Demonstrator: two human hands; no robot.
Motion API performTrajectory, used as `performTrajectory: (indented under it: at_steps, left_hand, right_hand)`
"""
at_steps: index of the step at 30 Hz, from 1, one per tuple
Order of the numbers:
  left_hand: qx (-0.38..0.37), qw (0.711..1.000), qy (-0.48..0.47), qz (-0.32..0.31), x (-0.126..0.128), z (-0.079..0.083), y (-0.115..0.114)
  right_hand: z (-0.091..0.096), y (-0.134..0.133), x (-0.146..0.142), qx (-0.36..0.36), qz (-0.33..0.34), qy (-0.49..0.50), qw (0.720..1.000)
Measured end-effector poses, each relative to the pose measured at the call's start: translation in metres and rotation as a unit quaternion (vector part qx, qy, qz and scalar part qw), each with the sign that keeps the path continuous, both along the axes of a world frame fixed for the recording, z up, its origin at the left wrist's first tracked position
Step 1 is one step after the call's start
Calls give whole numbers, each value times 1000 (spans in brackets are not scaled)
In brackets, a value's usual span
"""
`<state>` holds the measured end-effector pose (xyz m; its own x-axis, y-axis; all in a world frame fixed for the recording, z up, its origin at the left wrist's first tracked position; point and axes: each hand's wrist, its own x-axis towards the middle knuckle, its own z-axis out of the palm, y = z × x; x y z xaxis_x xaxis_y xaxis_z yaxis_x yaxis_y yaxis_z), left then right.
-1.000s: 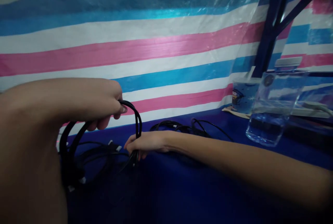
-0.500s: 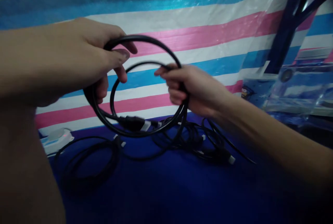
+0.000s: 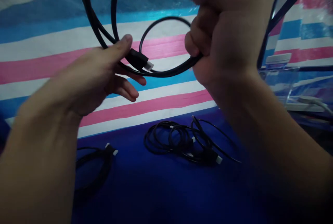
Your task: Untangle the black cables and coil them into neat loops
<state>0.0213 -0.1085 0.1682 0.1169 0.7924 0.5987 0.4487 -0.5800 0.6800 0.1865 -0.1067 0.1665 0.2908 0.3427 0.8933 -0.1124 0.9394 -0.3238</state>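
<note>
Head camera looks down, close over blue table (image 3: 166, 189)

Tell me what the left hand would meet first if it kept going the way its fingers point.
Probably the plug end of the black cable, just beyond the left hand, whose open fingers point right. Past it is the right hand, fisted on the cable. Depth is unclear.

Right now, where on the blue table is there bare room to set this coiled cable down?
Bare blue table lies along the near edge, in front of both cable piles. Crowded: the tangled cables at centre, a smaller coil at left, clear containers far right.
</note>
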Motion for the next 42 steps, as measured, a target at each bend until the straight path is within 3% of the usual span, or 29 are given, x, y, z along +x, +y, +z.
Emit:
performTrajectory:
  at_steps: [2,5,9,12,17,19,23,28,30,33,35,39,42]
  left_hand:
    - [-19,999,-23,13,6,-3,2]
    - [13,996,-26,79,7,-8,9]
    - [41,997,-47,52,0,-14,26]
    - [88,990,-28,107,-5,-18,40]
    - [161,961,35,223,-12,-26,58]
    - [163,968,41,186,-11,-28,62]
    - [159,987,-32,3,-5,-30,63]
    - [135,984,-73,-92,-1,-32,53]
    - [109,987,-79,-84,-4,-30,49]
    - [50,998,-25,-7,-10,-25,43]
    - [-3,999,26,20,-10,-23,41]
    - [-43,998,15,42,-1,-22,43]
    - [-67,996,-36,39,2,-26,50]
  right_hand:
    - [1,0,1,25,-67,-11,997]
    - [-4,6,7,101,-139,-107,979]
    - [-8,20,15,110,-193,-224,949]
    - [-6,28,18,41,-162,-276,947]
    - [-5,35,25,-45,-27,-310,949]
    - [-4,36,28,-73,-11,-294,953]
    - [-1,36,40,-117,-17,-279,953]
    - [3,36,58,-174,14,-329,928]
    - [3,41,64,-180,-42,-324,928]
    - [1,51,63,-163,-198,-259,931]
    - [-1,56,55,-135,-229,-206,942]
    - [-3,42,29,-92,-71,-140,983]
    - [-4,19,10,-100,36,-200,974]
